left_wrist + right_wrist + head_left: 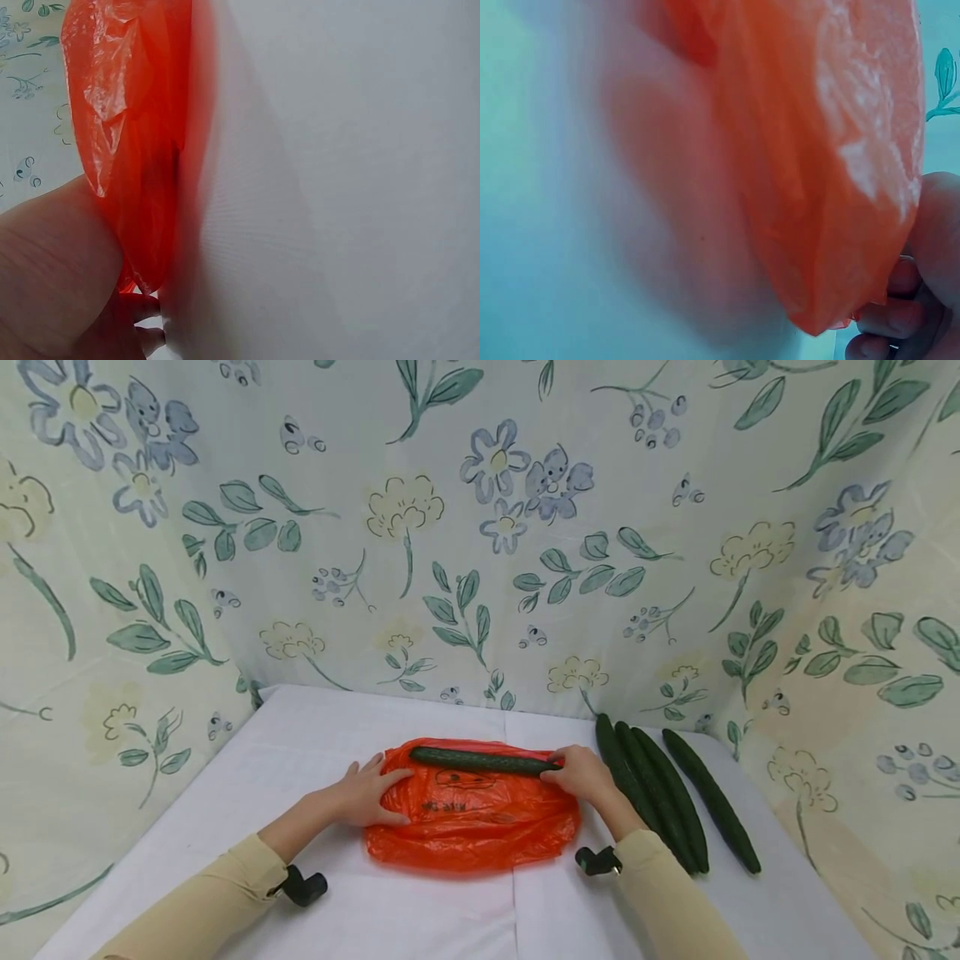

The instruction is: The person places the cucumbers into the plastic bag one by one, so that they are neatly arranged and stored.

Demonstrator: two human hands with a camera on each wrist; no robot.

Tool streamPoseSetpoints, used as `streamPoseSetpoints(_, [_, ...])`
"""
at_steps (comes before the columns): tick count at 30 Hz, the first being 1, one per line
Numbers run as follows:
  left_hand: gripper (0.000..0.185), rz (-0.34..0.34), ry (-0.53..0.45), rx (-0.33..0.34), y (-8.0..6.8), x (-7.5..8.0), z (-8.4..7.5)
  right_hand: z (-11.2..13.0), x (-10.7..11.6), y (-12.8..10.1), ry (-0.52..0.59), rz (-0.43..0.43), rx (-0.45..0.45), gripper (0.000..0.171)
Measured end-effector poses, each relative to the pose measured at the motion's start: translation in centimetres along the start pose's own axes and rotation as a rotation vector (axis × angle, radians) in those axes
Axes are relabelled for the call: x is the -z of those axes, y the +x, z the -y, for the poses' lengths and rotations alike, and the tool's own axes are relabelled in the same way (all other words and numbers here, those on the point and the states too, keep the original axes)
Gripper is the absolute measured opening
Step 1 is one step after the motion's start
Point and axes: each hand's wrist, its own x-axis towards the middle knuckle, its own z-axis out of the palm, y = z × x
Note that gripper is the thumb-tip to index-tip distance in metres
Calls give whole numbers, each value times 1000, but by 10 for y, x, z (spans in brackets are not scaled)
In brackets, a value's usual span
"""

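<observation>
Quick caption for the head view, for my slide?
Left hand presses an orange bag; right hand holds a cucumber lying on it, three more cucumbers alongside.

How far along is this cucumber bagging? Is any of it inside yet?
Barely begun. One cucumber lies on top of the orange bag, not visibly inside. The right hand grips its end; the left hand rests on the bag. Three more cucumbers wait on the white table to the right.

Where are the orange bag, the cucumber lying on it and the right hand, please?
orange bag (480,839): head view, front middle of the plastic.
cucumber (480,761): head view, mid-length.
right hand (581,774): head view, back of hand.
</observation>
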Motion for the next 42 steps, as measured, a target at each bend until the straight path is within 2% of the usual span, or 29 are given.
streamPoseSetpoints(9, [90,3,2,2,-1,0,0,-1,2,-5,45,-27,-7,42])
streamPoseSetpoints(16, [91,10,-1,9,1,0,0,-7,6,-14,172,-74,21,37])
streamPoseSetpoints(20, [90,11,-3,10,1,0,-1,-12,9,-22,259,-111,8,37])
streamPoseSetpoints(31, [89,9,-12,15,-2,2,-2,-18,25,-47,417,-168,-108,45])
streamPoseSetpoints(42, [90,10,-13,15,-1,1,-1,-42,29,-64,538,-204,-246,53])
